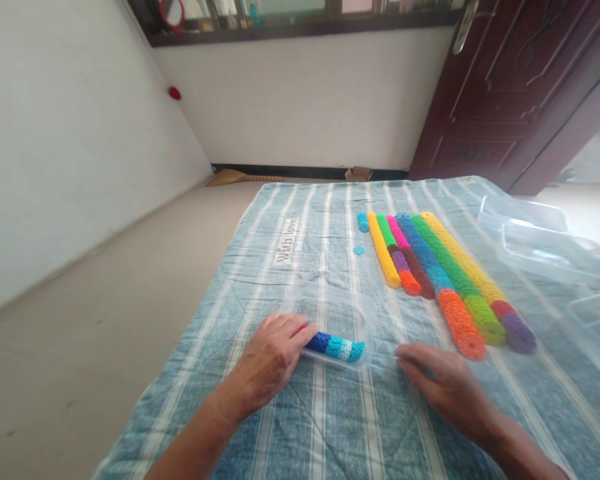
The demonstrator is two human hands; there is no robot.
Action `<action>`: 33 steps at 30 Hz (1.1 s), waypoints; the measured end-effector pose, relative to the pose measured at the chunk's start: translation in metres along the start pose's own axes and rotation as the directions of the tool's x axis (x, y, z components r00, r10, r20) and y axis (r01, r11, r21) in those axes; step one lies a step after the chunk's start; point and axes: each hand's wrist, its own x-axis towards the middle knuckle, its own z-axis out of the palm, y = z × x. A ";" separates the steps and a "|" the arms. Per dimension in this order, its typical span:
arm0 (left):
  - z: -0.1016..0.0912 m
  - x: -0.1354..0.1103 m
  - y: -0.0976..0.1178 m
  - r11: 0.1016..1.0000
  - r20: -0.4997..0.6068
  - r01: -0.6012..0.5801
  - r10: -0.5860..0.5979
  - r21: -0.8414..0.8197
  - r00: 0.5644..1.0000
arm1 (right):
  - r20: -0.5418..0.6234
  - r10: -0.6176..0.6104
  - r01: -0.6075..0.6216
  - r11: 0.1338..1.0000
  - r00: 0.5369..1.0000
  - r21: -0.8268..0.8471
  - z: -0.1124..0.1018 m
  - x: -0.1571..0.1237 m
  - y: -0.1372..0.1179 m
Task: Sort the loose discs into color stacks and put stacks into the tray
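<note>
My left hand rests on the striped cloth, fingers curled over the left end of a short roll of blue and turquoise discs. That roll lies in a clear plastic lid. My right hand lies flat on the cloth just right of the lid, fingers together and pointing left, holding nothing. Beyond it, several long rolls of coloured discs lie side by side, in yellow, green, pink, blue, orange and purple. Two loose turquoise pieces lie to their left, a small stack and a single disc.
A blue-and-white striped cloth covers the table. Clear plastic containers stand at the right edge. Bare floor lies to the left, with a broom by the far wall and a dark wooden door at the back right.
</note>
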 end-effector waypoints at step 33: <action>-0.018 0.019 0.047 0.996 0.196 0.004 0.013 -0.085 0.981 | -0.026 0.033 -0.033 0.999 0.999 0.025 0.014 0.000 0.009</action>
